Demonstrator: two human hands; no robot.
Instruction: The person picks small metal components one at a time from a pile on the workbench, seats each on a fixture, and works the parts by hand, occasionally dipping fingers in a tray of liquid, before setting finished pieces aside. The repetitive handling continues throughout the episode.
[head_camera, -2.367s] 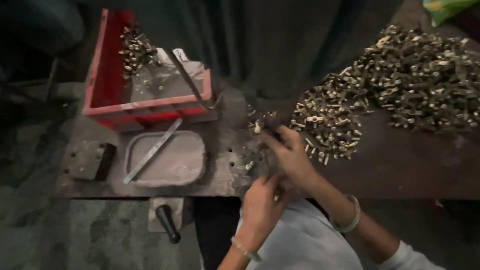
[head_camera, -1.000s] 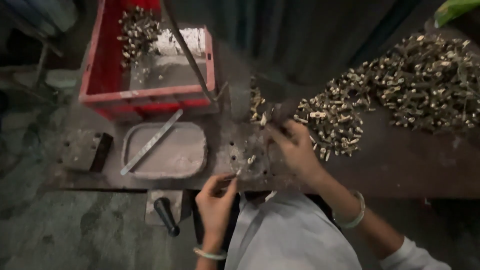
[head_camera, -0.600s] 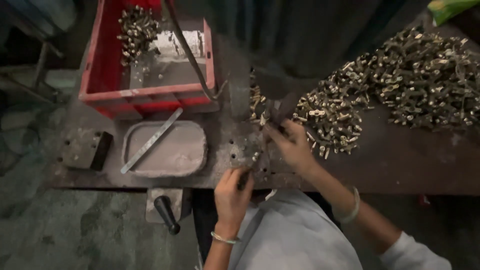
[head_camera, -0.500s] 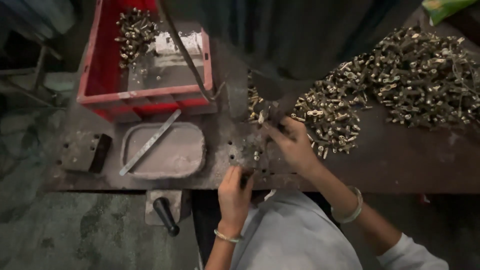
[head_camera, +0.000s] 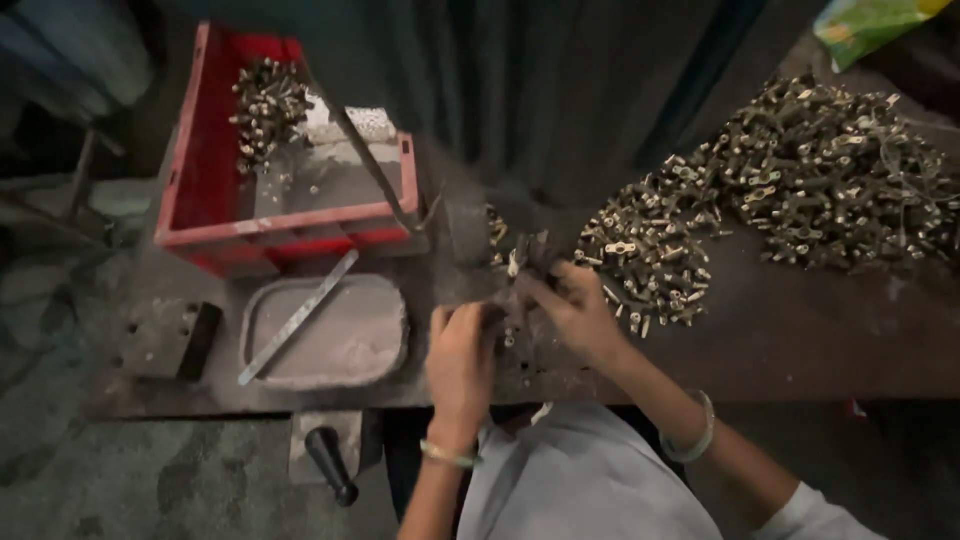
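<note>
Left hand (head_camera: 462, 350): curled, fingers on small brass parts (head_camera: 512, 335) at centre of surface (head_camera: 800, 340); grip unclear. Right hand (head_camera: 575, 312): at 2 o'clock, just beside the left, fingertips pinching a small part (head_camera: 517, 262). Brass heap (head_camera: 790, 190): 2 o'clock, well spread. Grey tray (head_camera: 330, 335) with flat bar (head_camera: 297, 318): 9 o'clock. Red crate (head_camera: 215, 190), holding parts: 10 o'clock. Black handle (head_camera: 330, 465): 7 o'clock.
</note>
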